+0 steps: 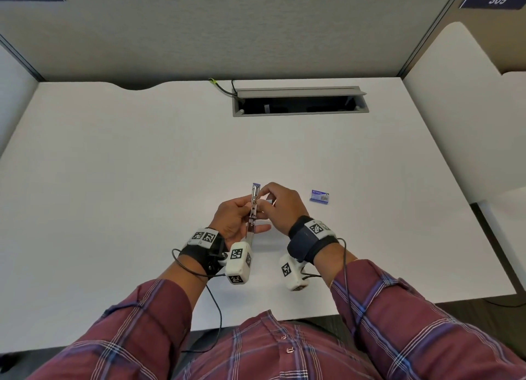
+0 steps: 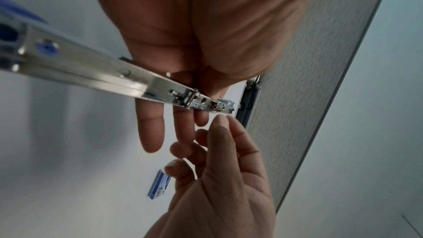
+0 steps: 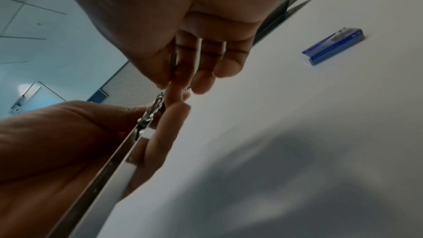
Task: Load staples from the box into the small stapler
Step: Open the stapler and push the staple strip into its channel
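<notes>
Plaid sleeves and strapped wrist cameras fill the near edge of the head view. Beyond them, the small stapler is held above the white worktop, swung fully open into one long metal strip, with the left hand wrapped round its middle, thumb on one side and fingers behind. Its far end is met by the right hand, whose thumb and forefinger are pinched on what appears to be a short staple strip; that cannot be confirmed. The staple box lies on the worktop well to the right, apart from both hands. The stapler is judged stiff, light and slick-sided, best gripped by its flat flanks clear of the channel. A staple strip is judged brittle, so it should be held lightly by its sides and slid in straight.
</notes>
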A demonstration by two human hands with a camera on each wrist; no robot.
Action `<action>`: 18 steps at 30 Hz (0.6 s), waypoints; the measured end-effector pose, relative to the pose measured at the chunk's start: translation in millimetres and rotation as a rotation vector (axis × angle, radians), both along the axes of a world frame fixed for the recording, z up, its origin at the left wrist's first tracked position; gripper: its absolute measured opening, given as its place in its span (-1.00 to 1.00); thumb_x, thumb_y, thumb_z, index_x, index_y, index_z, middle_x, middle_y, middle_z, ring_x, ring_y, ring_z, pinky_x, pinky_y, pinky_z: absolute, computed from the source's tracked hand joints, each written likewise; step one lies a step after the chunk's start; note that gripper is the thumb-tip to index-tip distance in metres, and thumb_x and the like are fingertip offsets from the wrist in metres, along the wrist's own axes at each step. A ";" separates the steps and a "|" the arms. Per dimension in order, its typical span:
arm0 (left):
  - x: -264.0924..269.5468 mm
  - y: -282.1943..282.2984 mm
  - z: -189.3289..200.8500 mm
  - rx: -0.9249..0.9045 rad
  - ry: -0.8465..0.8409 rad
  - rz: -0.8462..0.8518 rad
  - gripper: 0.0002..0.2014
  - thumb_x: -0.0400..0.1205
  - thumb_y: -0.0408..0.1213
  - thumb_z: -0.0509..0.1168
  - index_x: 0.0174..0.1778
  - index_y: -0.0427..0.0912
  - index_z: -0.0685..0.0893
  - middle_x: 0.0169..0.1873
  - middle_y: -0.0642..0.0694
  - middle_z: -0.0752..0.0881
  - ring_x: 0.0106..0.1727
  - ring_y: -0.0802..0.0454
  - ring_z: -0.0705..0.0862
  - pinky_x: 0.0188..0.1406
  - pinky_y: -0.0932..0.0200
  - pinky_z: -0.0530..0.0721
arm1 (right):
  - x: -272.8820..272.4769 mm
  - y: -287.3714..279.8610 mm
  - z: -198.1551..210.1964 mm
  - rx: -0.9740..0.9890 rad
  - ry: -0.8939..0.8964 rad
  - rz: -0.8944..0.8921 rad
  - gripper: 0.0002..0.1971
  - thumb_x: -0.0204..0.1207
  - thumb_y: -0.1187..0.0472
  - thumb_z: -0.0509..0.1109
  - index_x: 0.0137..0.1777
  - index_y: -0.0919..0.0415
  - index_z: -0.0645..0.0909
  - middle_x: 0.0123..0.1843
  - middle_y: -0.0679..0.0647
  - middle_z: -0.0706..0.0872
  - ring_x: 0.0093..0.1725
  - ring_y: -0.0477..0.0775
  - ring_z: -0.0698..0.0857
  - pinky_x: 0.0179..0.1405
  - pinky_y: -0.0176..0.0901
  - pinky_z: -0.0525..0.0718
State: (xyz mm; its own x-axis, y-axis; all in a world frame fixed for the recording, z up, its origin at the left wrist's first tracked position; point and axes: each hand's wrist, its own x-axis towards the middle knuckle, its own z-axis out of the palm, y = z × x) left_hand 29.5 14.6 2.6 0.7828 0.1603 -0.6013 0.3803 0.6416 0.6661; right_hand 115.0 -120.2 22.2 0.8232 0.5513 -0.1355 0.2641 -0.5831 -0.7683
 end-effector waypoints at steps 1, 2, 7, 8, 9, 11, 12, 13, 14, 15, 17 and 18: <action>-0.2 0.6 -0.5 0.004 0.000 -0.010 -0.67 0.83 -0.49 0.12 0.38 -0.43 0.73 0.31 -0.59 0.74 0.22 -0.42 0.76 -0.04 -0.29 0.87 | 0.5 -0.2 1.6 0.002 -0.011 -0.008 -0.89 0.58 0.08 0.43 0.08 -0.07 0.71 -0.17 -0.12 0.72 -0.11 -0.01 0.71 -0.11 -0.11 0.71; -0.4 0.9 -1.1 0.006 0.000 -0.020 -0.67 0.83 -0.49 0.12 0.37 -0.43 0.74 0.33 -0.62 0.71 0.22 -0.42 0.74 -0.06 -0.27 0.88 | 1.0 0.1 3.2 -0.011 -0.028 -0.001 -0.85 0.59 0.07 0.41 0.12 -0.08 0.72 -0.15 -0.09 0.74 -0.10 0.00 0.72 -0.09 -0.09 0.72; -1.1 -1.3 -6.7 -0.011 -0.006 -0.063 -0.63 0.84 -0.49 0.08 0.35 -0.37 0.79 0.35 -0.67 0.66 0.23 -0.44 0.75 -0.02 -0.28 0.85 | 4.0 3.7 3.2 -0.099 -0.092 0.011 -0.79 0.57 -0.02 0.30 0.09 -0.11 0.73 -0.08 -0.12 0.82 -0.08 0.00 0.78 -0.01 0.05 0.80; -1.4 -1.4 -6.9 -0.017 -0.006 -0.063 -0.63 0.84 -0.48 0.08 0.35 -0.37 0.79 0.32 -0.66 0.69 0.23 -0.44 0.76 -0.02 -0.28 0.86 | 3.6 3.8 3.3 -0.109 -0.099 0.008 -0.80 0.57 -0.02 0.30 0.09 -0.10 0.72 -0.10 -0.13 0.80 -0.08 0.01 0.77 -0.03 0.07 0.80; -1.6 -1.5 -6.2 -0.022 -0.008 -0.063 -0.63 0.84 -0.48 0.08 0.36 -0.37 0.78 0.30 -0.63 0.72 0.22 -0.43 0.78 -0.01 -0.29 0.86 | 2.7 3.8 3.1 -0.110 -0.106 0.007 -0.82 0.59 0.00 0.31 0.10 -0.10 0.71 -0.12 -0.14 0.76 -0.09 0.02 0.75 -0.04 0.08 0.79; -1.4 -1.3 -5.0 -0.028 -0.018 -0.064 -0.64 0.85 -0.46 0.09 0.37 -0.39 0.77 0.30 -0.58 0.75 0.24 -0.44 0.79 0.04 -0.35 0.85 | 0.0 2.9 4.7 -0.096 -0.120 0.005 -0.83 0.62 0.02 0.34 0.16 -0.09 0.67 -0.13 -0.14 0.70 -0.09 0.03 0.73 -0.06 0.07 0.78; -1.3 -1.1 -4.1 -0.028 -0.022 -0.066 -0.64 0.85 -0.46 0.09 0.38 -0.40 0.76 0.31 -0.58 0.75 0.28 -0.46 0.78 0.07 -0.38 0.85 | -0.7 2.3 4.9 -0.087 -0.127 -0.001 -0.82 0.63 0.03 0.35 0.19 -0.09 0.66 -0.12 -0.13 0.70 -0.09 0.03 0.72 -0.07 0.06 0.78; -1.1 -0.9 -3.5 -0.025 -0.022 -0.065 -0.65 0.85 -0.46 0.09 0.39 -0.42 0.75 0.32 -0.59 0.74 0.32 -0.50 0.76 0.08 -0.40 0.84 | -0.7 1.9 4.7 -0.079 -0.132 -0.010 -0.81 0.63 0.03 0.35 0.21 -0.09 0.65 -0.12 -0.13 0.69 -0.09 0.02 0.71 -0.08 0.05 0.78; -0.7 -0.7 -3.0 -0.022 -0.019 -0.064 -0.65 0.85 -0.46 0.09 0.39 -0.43 0.74 0.32 -0.59 0.74 0.36 -0.53 0.74 0.08 -0.40 0.84 | -0.4 1.7 5.5 -0.078 -0.127 -0.017 -0.80 0.64 0.04 0.35 0.22 -0.08 0.66 -0.11 -0.13 0.69 -0.09 0.01 0.71 -0.07 0.04 0.78; -0.2 -0.4 -2.5 -0.018 -0.015 -0.064 -0.65 0.85 -0.46 0.09 0.40 -0.43 0.73 0.32 -0.58 0.74 0.39 -0.54 0.72 0.07 -0.39 0.85 | 0.3 1.8 5.5 -0.077 -0.121 -0.018 -0.80 0.64 0.05 0.35 0.22 -0.07 0.67 -0.11 -0.14 0.68 -0.08 0.01 0.71 -0.06 0.03 0.78; -0.1 -0.3 -2.6 -0.013 -0.005 -0.067 -0.64 0.84 -0.47 0.09 0.40 -0.41 0.74 0.34 -0.59 0.72 0.43 -0.55 0.70 0.04 -0.38 0.84 | 1.7 2.3 6.1 -0.078 -0.115 -0.009 -0.81 0.63 0.06 0.35 0.18 -0.06 0.69 -0.11 -0.15 0.68 -0.07 0.04 0.72 -0.05 0.03 0.77; -0.3 -0.5 -3.6 -0.012 0.002 -0.067 -0.64 0.84 -0.48 0.09 0.40 -0.41 0.74 0.36 -0.61 0.70 0.44 -0.57 0.68 0.04 -0.38 0.84 | 2.3 2.5 7.4 -0.081 -0.111 -0.007 -0.83 0.63 0.06 0.35 0.16 -0.07 0.70 -0.12 -0.14 0.69 -0.08 0.05 0.73 -0.06 0.03 0.78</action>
